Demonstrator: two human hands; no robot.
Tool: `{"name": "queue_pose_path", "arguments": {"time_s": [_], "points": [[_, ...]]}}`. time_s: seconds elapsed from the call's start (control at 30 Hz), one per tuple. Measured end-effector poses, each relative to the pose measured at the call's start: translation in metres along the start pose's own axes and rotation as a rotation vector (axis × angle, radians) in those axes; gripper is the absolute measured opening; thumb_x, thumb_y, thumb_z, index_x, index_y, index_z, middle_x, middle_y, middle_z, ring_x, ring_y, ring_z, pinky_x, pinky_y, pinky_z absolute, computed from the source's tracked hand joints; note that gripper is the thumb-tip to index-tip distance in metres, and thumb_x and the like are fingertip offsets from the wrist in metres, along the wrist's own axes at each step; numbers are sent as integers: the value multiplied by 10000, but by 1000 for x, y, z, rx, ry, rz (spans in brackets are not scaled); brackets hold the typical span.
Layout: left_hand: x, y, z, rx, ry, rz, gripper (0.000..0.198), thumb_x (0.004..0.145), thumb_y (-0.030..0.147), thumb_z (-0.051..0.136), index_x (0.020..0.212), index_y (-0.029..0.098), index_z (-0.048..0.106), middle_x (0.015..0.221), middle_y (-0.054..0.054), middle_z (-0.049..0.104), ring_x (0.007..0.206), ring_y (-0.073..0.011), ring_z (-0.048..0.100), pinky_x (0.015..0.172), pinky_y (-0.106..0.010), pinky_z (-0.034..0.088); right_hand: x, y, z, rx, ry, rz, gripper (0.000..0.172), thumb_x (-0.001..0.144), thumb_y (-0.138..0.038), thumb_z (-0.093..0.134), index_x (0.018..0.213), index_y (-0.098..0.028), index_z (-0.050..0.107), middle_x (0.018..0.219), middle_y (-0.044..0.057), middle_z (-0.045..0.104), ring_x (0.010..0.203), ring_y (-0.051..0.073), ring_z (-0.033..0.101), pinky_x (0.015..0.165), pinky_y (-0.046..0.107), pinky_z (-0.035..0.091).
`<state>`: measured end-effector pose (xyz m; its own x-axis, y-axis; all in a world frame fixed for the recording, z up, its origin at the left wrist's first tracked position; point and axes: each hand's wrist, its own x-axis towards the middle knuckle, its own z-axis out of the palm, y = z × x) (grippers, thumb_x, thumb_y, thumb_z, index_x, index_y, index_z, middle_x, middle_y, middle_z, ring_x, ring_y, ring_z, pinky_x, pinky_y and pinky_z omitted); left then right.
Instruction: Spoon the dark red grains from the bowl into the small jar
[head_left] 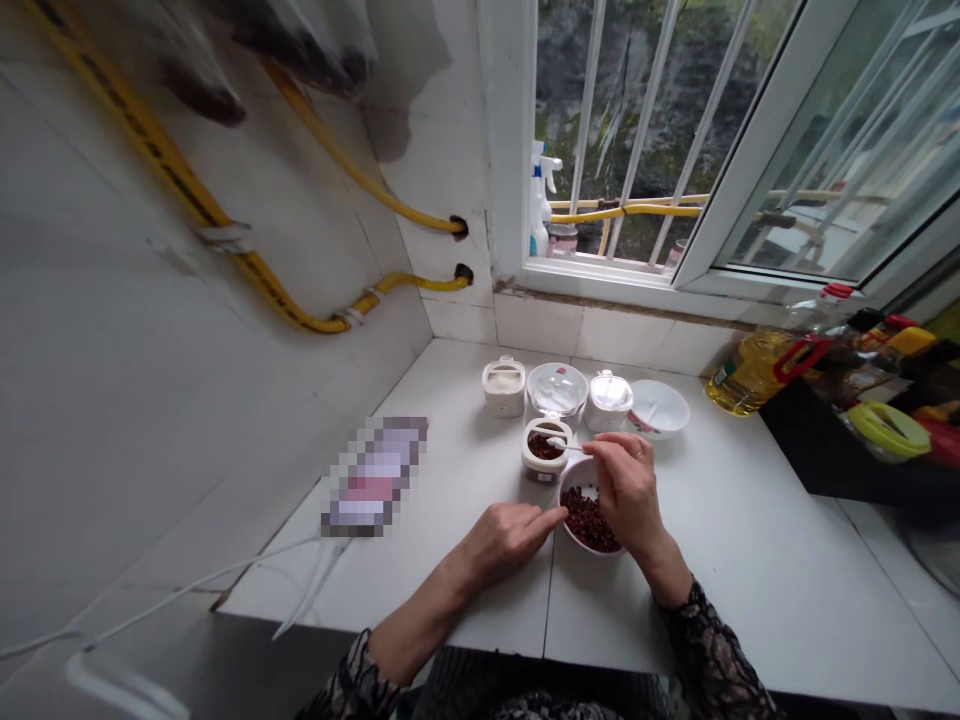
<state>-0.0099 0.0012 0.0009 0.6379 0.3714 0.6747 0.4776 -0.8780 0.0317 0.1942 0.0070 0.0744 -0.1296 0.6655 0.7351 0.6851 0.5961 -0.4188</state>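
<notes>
My right hand (pixel 626 490) pinches the handle of a small white spoon (pixel 568 446). The spoon's head is at the mouth of a white-rimmed seasoning jar (pixel 545 475), which holds dark red-brown dried bits that look like Sichuan peppercorns. Just in front of the jar stands a white bowl (pixel 568 535) with a heap of the same dark bits (pixel 589 520); my right hand hides part of it. My left hand (pixel 510 540) is closed at the bowl's left rim, its fingertips on the edge and the other fingers curled under.
Behind the jar are a second jar (pixel 503 388) with pale contents, a lidded jar (pixel 609 402) and two white bowls, one a patterned bowl (pixel 660 408). An oil bottle (pixel 739 375) and a black rack (pixel 799 440) stand right. A blurred-out phone-like object (pixel 379 475) lies left.
</notes>
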Motion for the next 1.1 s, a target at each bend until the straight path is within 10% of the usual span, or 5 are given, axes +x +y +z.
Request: {"name": "queue_pose_path", "arguments": {"time_s": [0.27,0.6,1.1], "points": [[1,0,0,-3,-14,3,255,974,79,412,1121,141,611,584,47,534,473,-95,504,440,-194,399,-7,15,-19,-81,125,-21,214,880,-91,501,955,-230,646,785,24,697,864,227,644,854,404,454],[-2,-1,3,0,-16,-15,260,971,91,434,1127,149,634,586,42,538,478,-88,507,453,-187,415,-22,25,-5,-152,-144,104,186,828,-123,483,788,-224,634,757,17,704,816,212,638,898,407,390],[0,0,-1,-23,0,-10,253,991,86,406,1103,133,628,563,47,526,461,-79,485,444,-172,395,-24,27,-13,12,-10,360,184,835,-214,500,748,-253,658,643,-3,686,771,228,628,853,404,440]]}}
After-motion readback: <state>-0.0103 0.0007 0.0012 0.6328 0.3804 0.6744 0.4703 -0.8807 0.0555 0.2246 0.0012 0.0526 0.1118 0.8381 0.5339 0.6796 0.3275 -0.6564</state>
